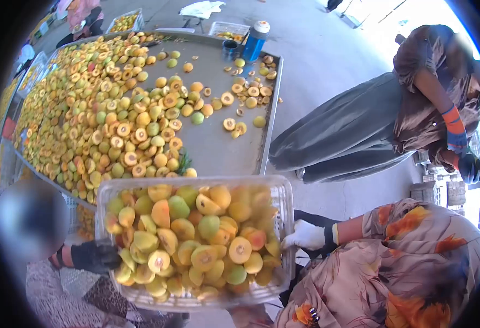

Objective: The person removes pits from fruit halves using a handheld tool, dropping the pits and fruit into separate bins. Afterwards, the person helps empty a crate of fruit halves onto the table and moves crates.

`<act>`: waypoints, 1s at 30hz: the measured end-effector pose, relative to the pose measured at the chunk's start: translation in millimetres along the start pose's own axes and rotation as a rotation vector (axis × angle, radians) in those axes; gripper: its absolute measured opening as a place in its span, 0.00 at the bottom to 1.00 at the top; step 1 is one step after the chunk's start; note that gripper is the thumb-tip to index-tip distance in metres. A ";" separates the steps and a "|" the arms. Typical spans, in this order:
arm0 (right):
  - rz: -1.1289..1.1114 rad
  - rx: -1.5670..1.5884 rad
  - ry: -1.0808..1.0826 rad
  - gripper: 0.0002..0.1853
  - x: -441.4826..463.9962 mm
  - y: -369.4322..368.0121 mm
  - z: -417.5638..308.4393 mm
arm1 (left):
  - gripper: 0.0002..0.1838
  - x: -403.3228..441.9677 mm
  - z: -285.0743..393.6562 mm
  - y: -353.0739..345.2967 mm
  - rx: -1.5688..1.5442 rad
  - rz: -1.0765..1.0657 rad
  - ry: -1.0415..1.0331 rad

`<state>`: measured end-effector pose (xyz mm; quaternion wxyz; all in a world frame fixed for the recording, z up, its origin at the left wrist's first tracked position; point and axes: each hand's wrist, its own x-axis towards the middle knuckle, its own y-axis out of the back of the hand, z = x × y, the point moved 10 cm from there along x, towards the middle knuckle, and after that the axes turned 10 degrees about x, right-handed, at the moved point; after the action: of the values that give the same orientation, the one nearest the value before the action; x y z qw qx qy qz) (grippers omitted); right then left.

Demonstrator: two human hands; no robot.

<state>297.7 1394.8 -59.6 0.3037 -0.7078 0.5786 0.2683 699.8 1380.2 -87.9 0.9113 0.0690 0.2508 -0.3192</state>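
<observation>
A clear plastic crate [196,302] full of halved and whole apricots [196,240] is close in front of me, tilted toward the camera. A black-gloved hand [95,256] grips its left end; the arm leads to a person at the left. On its right end rests a white-gloved hand [305,235], belonging to a person in a floral garment [382,273]. A dark shape behind the white glove is unclear. Neither of my own hands can be made out; the crate hides what is beneath it.
Beyond the crate, a metal table [226,156] carries a heap of apricots [114,120]. A blue bottle [256,42] and a dark cup [229,50] stand at its far edge. A person in grey trousers [344,128] stands at the right. More filled crates [124,22] are behind.
</observation>
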 end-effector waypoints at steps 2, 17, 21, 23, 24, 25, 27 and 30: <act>-0.111 -0.434 0.220 0.11 10.0 5.0 7.7 | 0.18 10.1 -2.5 -14.4 0.011 -0.008 0.009; -0.050 -0.155 -0.062 0.36 52.5 68.5 -32.7 | 0.21 0.4 25.7 -70.7 0.069 0.092 -0.106; -0.234 -0.154 -0.289 0.34 29.7 54.3 -37.9 | 0.22 6.5 0.3 -71.4 0.072 0.113 -0.037; -0.233 -0.031 -0.256 0.32 28.9 50.7 -39.3 | 0.22 8.1 -3.4 -68.2 0.081 0.120 -0.015; -0.259 -0.051 -0.250 0.31 25.8 52.0 -56.6 | 0.22 4.3 8.2 -78.7 0.079 0.123 -0.017; -0.247 -0.045 -0.244 0.31 29.3 55.1 -51.7 | 0.23 5.3 6.2 -76.6 0.081 0.107 -0.020; -0.224 -0.033 -0.231 0.29 35.5 60.9 -41.9 | 0.23 12.3 6.9 -68.0 0.059 0.107 -0.038; -0.275 -0.047 -0.064 0.24 37.3 61.8 -80.6 | 0.24 0.1 -1.3 -64.8 0.032 0.099 -0.029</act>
<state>246.2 1301.6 -40.1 0.3390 -0.7786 0.4597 0.2599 659.4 1329.6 -86.8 0.9282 0.0913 0.2287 -0.2788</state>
